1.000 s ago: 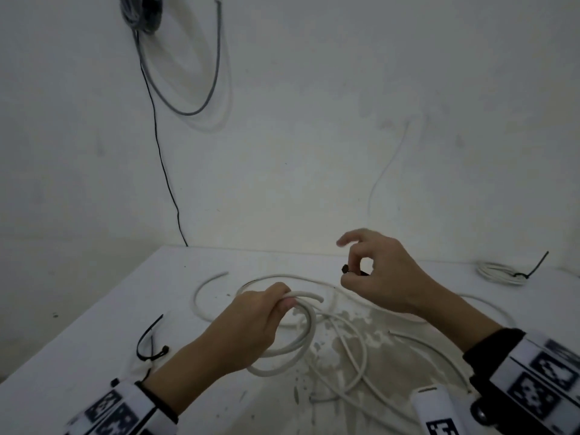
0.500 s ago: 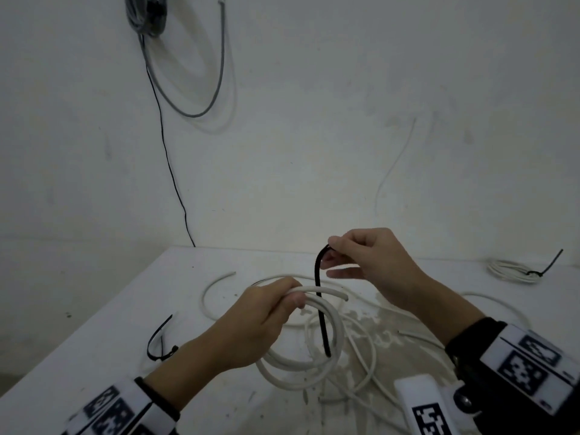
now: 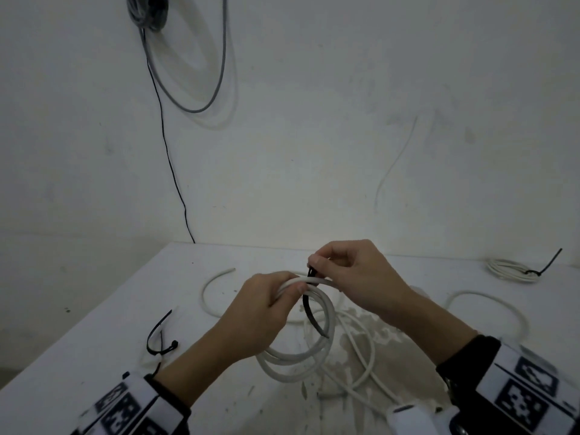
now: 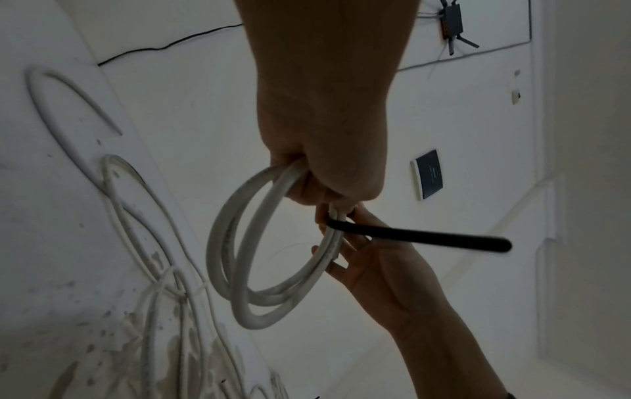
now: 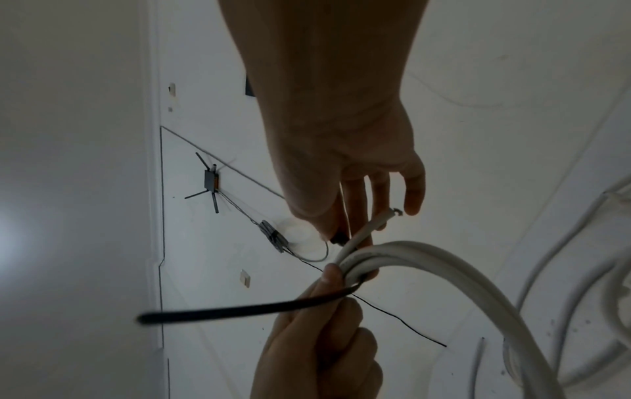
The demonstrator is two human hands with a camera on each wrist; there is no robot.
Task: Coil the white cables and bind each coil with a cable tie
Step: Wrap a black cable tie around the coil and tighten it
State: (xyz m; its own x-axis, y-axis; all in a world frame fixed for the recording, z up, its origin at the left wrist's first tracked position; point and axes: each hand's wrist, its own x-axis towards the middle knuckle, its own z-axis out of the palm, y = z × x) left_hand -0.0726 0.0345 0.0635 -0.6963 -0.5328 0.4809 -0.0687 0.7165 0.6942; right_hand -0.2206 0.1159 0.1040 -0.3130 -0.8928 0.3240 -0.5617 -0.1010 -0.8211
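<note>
While left hand [image 3: 257, 315] grips round coil of thick white cable [image 3: 301, 343] above stained white table [image 3: 94, 356], right hand [image 3: 351, 277] pinches head of black plastic cable tie [image 3: 314, 312] at coil's top. Binding step; next, likely loop tail round strands, thread into head.

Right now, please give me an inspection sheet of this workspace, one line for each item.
Surface: white table, stained near the middle.
Job's things: white coil held up; black cable tie passed through it, not closed.
Clutter: spare black tie at left; finished bound coil far right.
Grippers: left hand grips the coil; right hand pinches the tie's head.
Cables: loose white cables under the hands.
Surroundings: white wall; grey cable bundle hanging on it.
</note>
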